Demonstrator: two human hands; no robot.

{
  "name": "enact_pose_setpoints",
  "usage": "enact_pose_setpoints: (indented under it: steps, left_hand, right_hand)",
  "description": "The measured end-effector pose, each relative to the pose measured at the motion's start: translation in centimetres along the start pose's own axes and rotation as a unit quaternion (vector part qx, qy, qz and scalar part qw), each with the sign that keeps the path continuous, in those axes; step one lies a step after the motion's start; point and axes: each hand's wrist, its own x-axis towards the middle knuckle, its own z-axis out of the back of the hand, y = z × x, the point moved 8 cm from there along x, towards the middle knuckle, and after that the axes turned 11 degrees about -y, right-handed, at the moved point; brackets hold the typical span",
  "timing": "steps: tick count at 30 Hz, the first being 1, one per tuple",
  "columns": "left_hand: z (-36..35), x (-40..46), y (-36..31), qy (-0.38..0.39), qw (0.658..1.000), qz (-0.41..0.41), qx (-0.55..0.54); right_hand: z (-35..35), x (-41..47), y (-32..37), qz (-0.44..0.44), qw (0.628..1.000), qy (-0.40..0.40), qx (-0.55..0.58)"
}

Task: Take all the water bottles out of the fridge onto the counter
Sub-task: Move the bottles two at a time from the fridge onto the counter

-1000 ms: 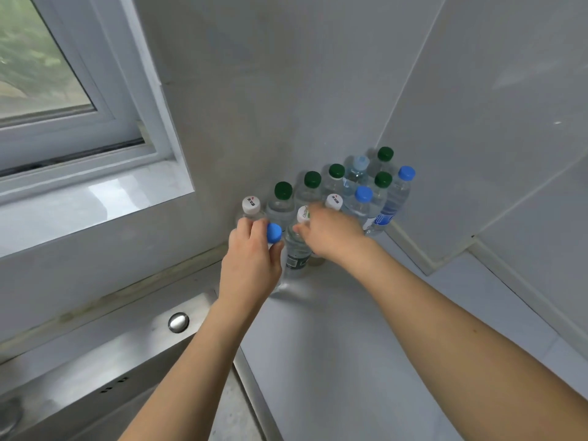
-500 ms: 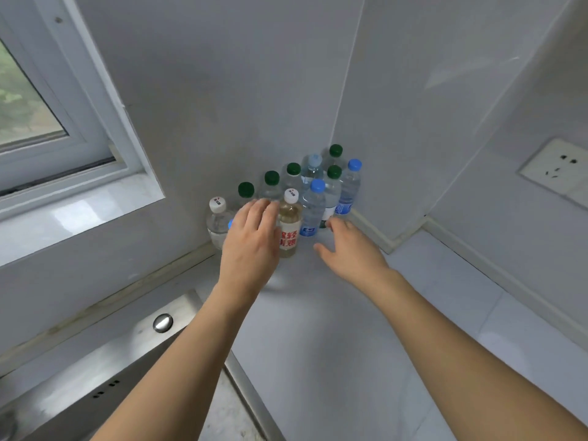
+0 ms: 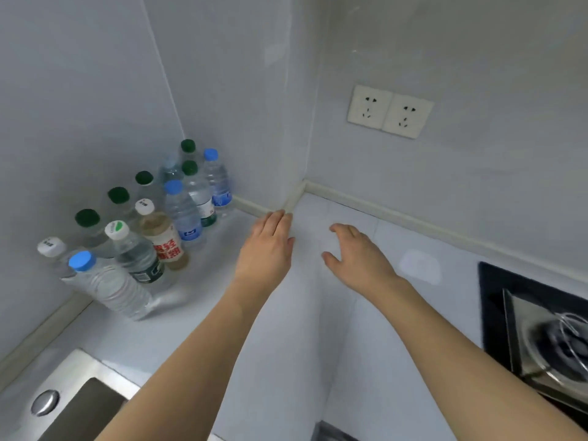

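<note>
In the head view, a cluster of water bottles point(image 3: 143, 224) is seen standing in the left half of the frame on the pale tabletop point(image 3: 286, 345), packed into the wall corner. Both hands are held out over the tabletop to the right of the cluster, well clear of it: the left hand point(image 3: 267, 249) at the centre of the frame with fingers straight and its grip released, the right hand point(image 3: 356, 253) just beside it with fingers spread and relaxed, nothing grasped. Neither hand is touching a bottle. The fridge is not shown, so it cannot be told whether more bottles remain inside. The risk from here is judged to lie in the crowding: the bottles stand close together, some touching, and the front blue-capped bottle point(image 3: 108, 284) stands nearest the tabletop's open side; if another bottle were pushed in from the front, or a sleeve or forearm swept past, a neighbour could be toppled and others knocked down in turn, possibly rolling toward the sink point(image 3: 73, 399) at the lower left. By count, twelve bottles are made out: five with green caps, four with blue caps (one pale and partly hidden), and three with white caps, one carrying a red-lettered label point(image 3: 168, 249). A double wall socket point(image 3: 389, 111) is seen at the upper right and one stove burner point(image 3: 553, 342) at the right edge.
</note>
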Motion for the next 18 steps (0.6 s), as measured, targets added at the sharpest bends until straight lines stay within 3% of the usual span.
enact_pose_setpoints:
  steps: [9,18]
  left_hand:
    - [-6.0,-1.8,-18.0,0.077,0.985,-0.141,-0.059]
    - [-6.1,-12.7,-38.5,0.116,0.942,-0.294,-0.116]
  right_hand:
    - [7.8,-11.1,-14.6,-0.139,0.987,-0.076,-0.001]
    - [16.1,-30.9,-25.3,-0.272,0.946,-0.175,-0.015]
